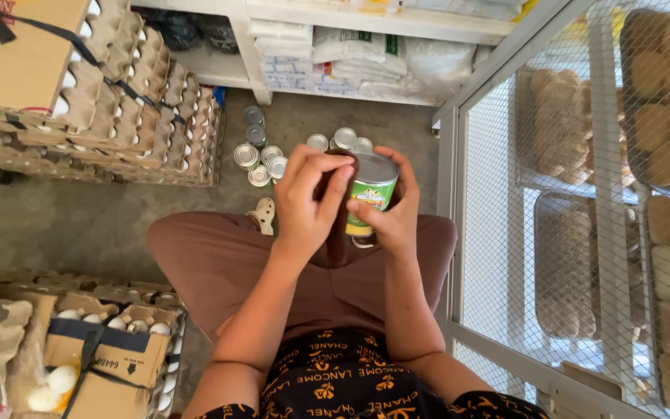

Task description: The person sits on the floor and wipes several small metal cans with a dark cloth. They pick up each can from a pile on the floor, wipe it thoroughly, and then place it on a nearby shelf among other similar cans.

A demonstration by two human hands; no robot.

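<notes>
I hold a tin can [371, 190] with a green and yellow label and a silver lid in front of me, above my lap. My right hand [391, 211] wraps around the can's side from the right. My left hand [309, 200] presses against its left side, fingers curled over the rim. Several more silver-topped cans [264, 157] stand on the concrete floor just beyond my knees.
Stacked cardboard egg trays [129, 101] tied with black string fill the upper left. More egg trays with white eggs [94, 341] lie at lower left. A wire-mesh cabinet [583, 233] holding trays of buns stands at right. White sacks [358, 54] lie on a shelf behind.
</notes>
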